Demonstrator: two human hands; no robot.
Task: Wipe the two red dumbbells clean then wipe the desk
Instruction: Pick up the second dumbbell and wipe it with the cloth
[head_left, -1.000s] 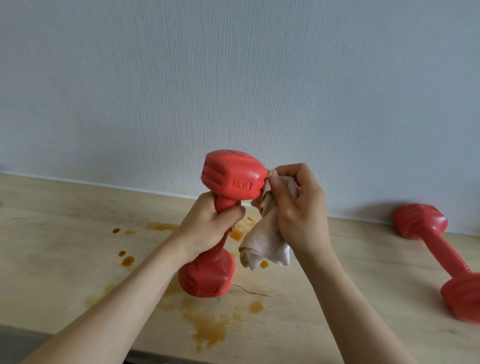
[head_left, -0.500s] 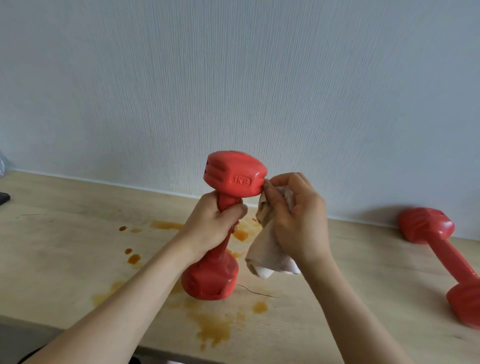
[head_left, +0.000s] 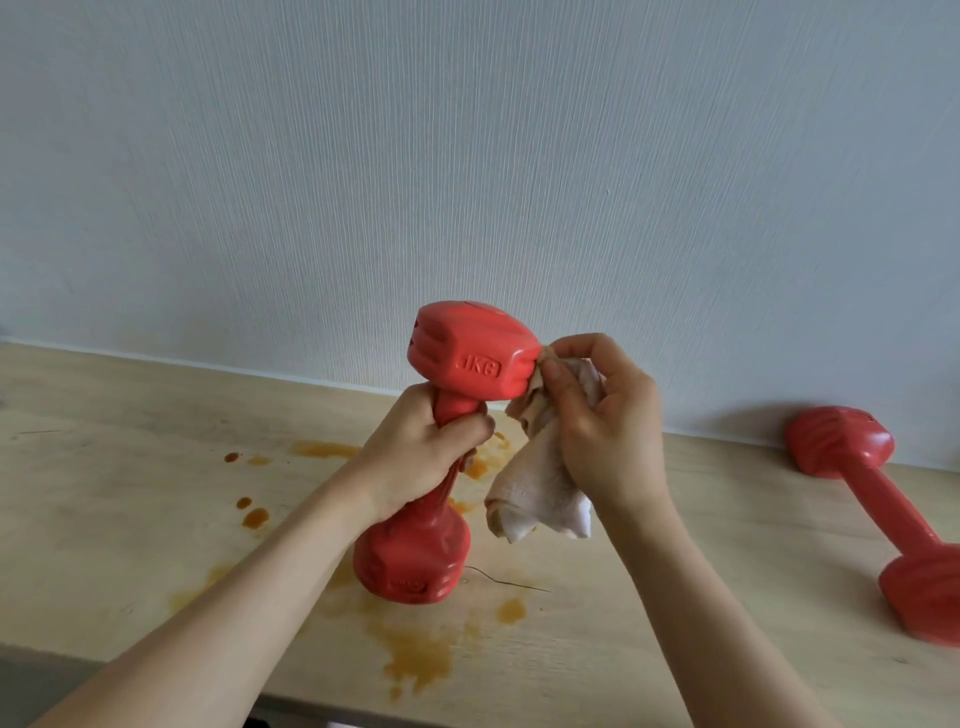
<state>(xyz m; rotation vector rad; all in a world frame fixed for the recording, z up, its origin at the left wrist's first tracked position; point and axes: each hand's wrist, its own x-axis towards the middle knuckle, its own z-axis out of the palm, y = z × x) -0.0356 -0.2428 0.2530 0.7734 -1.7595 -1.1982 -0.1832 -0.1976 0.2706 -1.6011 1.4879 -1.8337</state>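
Still on dumbbell one: left hand (head_left: 415, 457) grips the held dumbbell (head_left: 452, 415) by its handle, upright above the tabletop (head_left: 130, 509). Right hand (head_left: 602, 421) pinches the cloth (head_left: 540, 499), which has crept back up onto the top head's side, probably mid-rub. Second dumbbell (head_left: 878, 519) and the brown spills (head_left: 415, 654) remain untouched.

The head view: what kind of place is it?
Probably a home room: a pale wooden desk with orange-brown stains, set against a plain grey-white textured wall, and a small red dumbbell lying on it.

Held dumbbell (head_left: 470, 358) center, cloth (head_left: 540, 493) just right; 2nd dumbbell (head_left: 878, 509) far right on desk (head_left: 130, 493).
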